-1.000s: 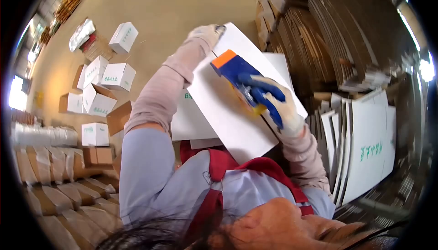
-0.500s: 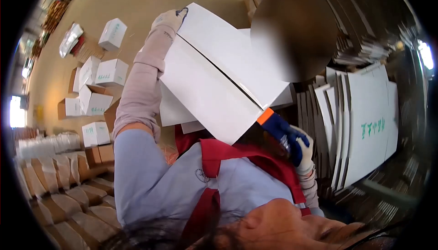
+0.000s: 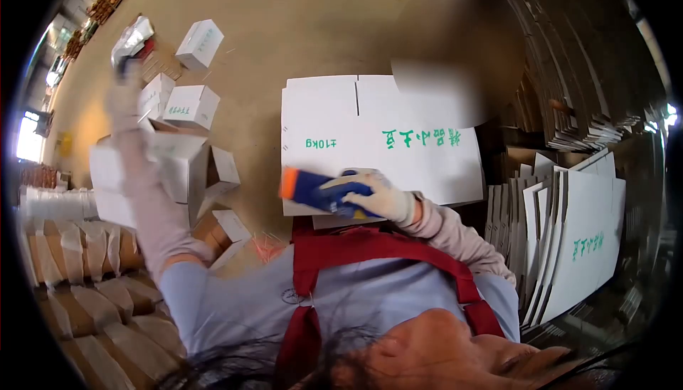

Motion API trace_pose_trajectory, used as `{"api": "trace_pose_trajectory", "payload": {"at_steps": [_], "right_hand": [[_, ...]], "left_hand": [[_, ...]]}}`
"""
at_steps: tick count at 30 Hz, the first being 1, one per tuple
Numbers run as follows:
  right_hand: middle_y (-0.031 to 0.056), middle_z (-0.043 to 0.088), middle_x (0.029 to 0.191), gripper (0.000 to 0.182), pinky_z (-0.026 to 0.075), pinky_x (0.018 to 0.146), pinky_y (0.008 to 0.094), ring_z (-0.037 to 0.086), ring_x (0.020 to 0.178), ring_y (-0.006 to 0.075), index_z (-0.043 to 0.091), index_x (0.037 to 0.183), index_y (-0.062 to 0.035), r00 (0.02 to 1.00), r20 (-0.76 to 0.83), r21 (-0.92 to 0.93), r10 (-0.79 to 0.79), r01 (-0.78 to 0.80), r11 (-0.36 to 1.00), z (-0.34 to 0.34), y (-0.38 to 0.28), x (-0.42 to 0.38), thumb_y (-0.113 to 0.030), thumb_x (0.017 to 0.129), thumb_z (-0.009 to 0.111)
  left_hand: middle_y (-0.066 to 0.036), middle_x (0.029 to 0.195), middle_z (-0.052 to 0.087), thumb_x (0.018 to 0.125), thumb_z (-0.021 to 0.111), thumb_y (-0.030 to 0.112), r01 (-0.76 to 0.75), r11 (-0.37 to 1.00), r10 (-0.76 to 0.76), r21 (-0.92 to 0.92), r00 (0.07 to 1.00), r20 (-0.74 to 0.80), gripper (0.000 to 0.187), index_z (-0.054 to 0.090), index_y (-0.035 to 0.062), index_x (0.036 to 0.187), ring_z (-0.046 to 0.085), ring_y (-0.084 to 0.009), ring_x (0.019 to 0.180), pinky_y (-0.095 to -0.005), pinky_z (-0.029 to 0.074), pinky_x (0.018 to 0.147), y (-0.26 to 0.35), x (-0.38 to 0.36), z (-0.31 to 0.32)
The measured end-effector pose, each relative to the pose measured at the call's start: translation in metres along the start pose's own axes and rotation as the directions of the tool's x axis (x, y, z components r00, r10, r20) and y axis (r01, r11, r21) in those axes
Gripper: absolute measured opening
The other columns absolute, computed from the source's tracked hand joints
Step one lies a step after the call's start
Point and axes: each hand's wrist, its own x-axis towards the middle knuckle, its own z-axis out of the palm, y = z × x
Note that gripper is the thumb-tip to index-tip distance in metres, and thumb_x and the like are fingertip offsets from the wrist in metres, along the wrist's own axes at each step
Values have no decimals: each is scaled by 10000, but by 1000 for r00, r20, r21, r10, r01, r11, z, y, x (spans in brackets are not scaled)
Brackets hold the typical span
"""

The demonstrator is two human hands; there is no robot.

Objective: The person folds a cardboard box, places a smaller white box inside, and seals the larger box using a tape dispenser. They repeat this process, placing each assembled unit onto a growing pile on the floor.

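Observation:
My gloved left hand (image 3: 126, 77) is stretched far out to the left, its fingers smeared by motion. A white open carton (image 3: 188, 149) lies beneath my left forearm, above the floor pile. My gloved right hand (image 3: 366, 194) is wrapped around a blue stapler-like tool (image 3: 309, 187) with an orange tip pointing left. Both tool and hand are over the near part of a flat white carton (image 3: 427, 162), which lies in front of my body with green print and a slot at its far edge.
Folded white cartons (image 3: 587, 240) stand in a row at right. Made-up white boxes (image 3: 191, 105) sit on the floor at left. Wrapped brown bundles (image 3: 107, 248) are stacked at lower left. A blurred brown shape (image 3: 462, 27) blocks part of the upper right view.
The folded white carton is gone from in front of me, and a flat printed one shows there. My left hand has swung out left. My right hand has moved left and forward with the tool.

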Motion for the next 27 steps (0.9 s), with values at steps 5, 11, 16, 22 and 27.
{"api": "trace_pose_trajectory", "payload": {"at_steps": [5,11,16,22,27], "right_hand": [[180,606,979,331,482,743,413,590,852,362,643,1077,-160,905,-342,-374,255,-380,846,-11,45,-103,-143,754,571],[133,601,983,386,465,814,353,593,906,252,624,1129,-125,631,-614,91,475,-541,836,49,39,-211,16,772,587],[147,588,1121,362,429,926,336,571,1016,267,596,1184,-137,474,-732,187,490,-551,813,90,23,-221,-77,831,546],[97,608,1146,312,400,944,309,553,1048,169,611,1121,-6,361,-865,314,350,-156,937,72,55,-251,-124,833,592],[123,622,1081,366,411,919,333,573,1001,216,619,1092,-6,419,-905,-128,-75,-100,987,4,-8,-257,-237,810,577]], "left_hand": [[-160,1173,575,795,591,503,-174,914,385,-367,655,650,603,521,85,1224,529,-306,1105,-394,406,955,128,-160,237],[-113,1451,297,783,551,588,-608,736,586,-296,355,728,801,297,153,1406,245,-259,1351,-494,178,1085,290,-213,350],[-158,1383,394,694,649,605,-585,703,560,-405,105,822,962,250,122,1424,412,-303,1251,-431,329,1027,290,-232,367],[-159,1261,514,736,669,480,-619,761,454,-192,297,840,719,438,96,1297,508,-310,1151,-404,414,960,284,-267,339],[-162,1022,650,666,746,401,-669,682,587,-297,259,767,539,630,57,1064,620,-322,949,-380,495,823,300,-220,297]]}}
